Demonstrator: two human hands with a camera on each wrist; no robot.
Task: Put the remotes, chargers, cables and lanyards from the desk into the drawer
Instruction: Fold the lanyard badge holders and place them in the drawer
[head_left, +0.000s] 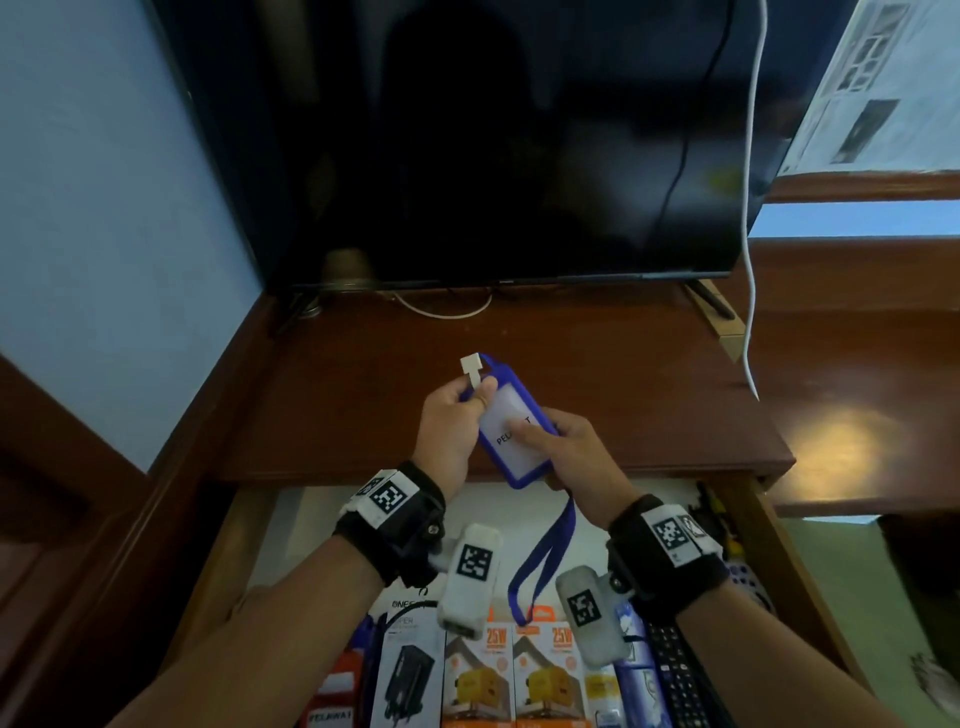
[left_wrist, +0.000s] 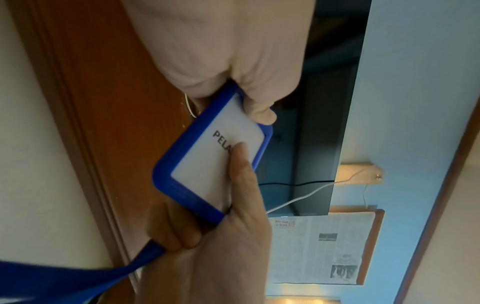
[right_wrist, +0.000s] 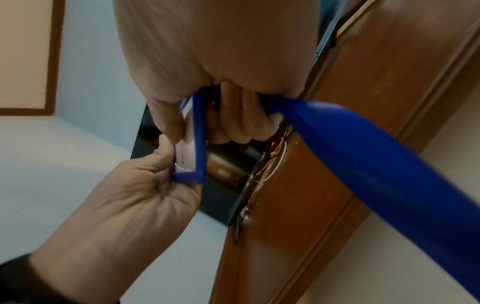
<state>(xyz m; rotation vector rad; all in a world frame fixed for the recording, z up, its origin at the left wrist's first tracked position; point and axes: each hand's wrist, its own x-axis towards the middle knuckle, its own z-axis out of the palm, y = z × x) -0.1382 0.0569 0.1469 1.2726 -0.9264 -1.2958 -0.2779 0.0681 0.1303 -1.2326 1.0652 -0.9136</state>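
A blue badge holder (head_left: 511, 434) with a white card reading "PELA…" is held above the front edge of the desk (head_left: 623, 374). My left hand (head_left: 475, 397) pinches its top end, where a white clip (head_left: 471, 368) sticks up. My right hand (head_left: 540, 441) grips the lower part, with the thumb lying across the card face (left_wrist: 207, 164) and the fingers curled behind (right_wrist: 241, 123). The blue lanyard strap (head_left: 543, 564) hangs in a loop from the right hand down over the open drawer (head_left: 291, 519).
The drawer holds several charger boxes (head_left: 498, 670), a black remote (head_left: 675, 670) and other packets near its front. A dark TV (head_left: 493, 156) stands at the back of the desk. A white cable (head_left: 750, 208) hangs at the right beside it.
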